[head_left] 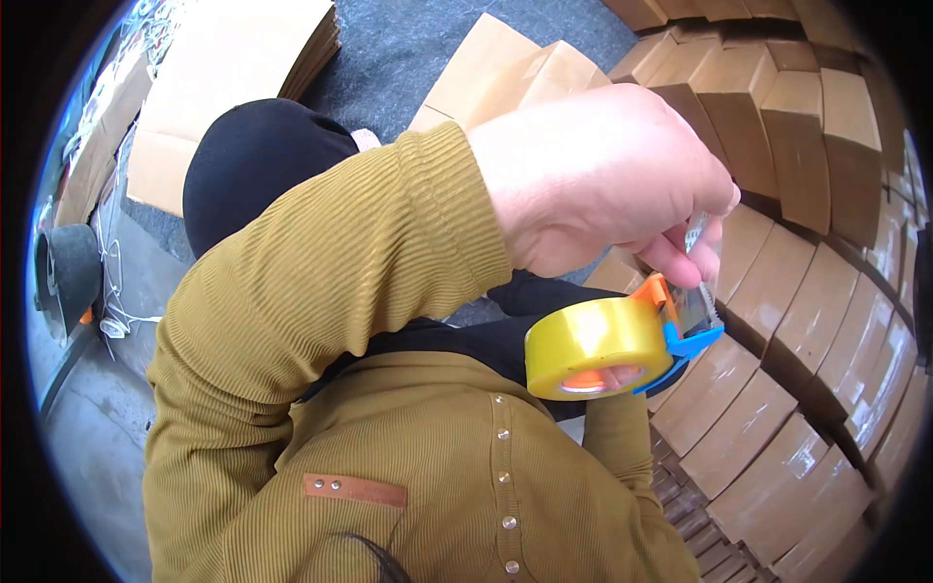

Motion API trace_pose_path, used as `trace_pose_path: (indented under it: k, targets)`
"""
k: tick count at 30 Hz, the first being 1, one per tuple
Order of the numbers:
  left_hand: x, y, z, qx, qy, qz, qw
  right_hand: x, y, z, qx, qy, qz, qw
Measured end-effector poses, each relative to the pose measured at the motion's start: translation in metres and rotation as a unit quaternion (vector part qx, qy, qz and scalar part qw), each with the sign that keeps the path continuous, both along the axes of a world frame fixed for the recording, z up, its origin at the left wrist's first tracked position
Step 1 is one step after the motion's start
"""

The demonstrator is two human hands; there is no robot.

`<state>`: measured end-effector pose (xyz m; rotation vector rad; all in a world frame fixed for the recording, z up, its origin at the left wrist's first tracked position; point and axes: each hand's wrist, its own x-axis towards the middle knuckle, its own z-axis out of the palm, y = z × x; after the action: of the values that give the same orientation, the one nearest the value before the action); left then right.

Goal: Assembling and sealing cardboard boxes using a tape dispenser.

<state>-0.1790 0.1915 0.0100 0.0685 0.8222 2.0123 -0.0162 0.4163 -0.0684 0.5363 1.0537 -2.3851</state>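
Note:
My left arm reaches across my body, and my left hand [603,180] pinches the loose end of clear tape [702,257] between thumb and fingers. That strip runs up from the toothed edge of a tape dispenser [685,342], which has blue and orange parts. A thick roll of yellowish tape [588,335] sits on it, its orange core facing down toward me. Behind the roll my right hand [624,375] is mostly hidden; a bit of finger shows through the core opening, and the hand is closed on the dispenser. The right sleeve rises from below.
Stacked cardboard boxes [768,428] fill the right side, some with shiny tape on them. A carton [515,73] stands ahead on the grey floor covering. Flattened cardboard [224,68] is piled at the far left. A dark bucket-like container [73,272] and white cord lie at the left edge.

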Motion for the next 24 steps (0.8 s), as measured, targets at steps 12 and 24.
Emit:
trace_pose_path:
  k: [12,24]
  targets:
    - [-0.005,-0.013,-0.037,-0.239,0.221,0.002,0.946,0.004,0.018,0.012,0.006,0.087,-0.006,0.996]
    - [0.023,0.02,-0.077,-0.223,0.195,0.046,0.954,0.019,0.02,-0.004,-0.019,0.083,-0.066,0.994]
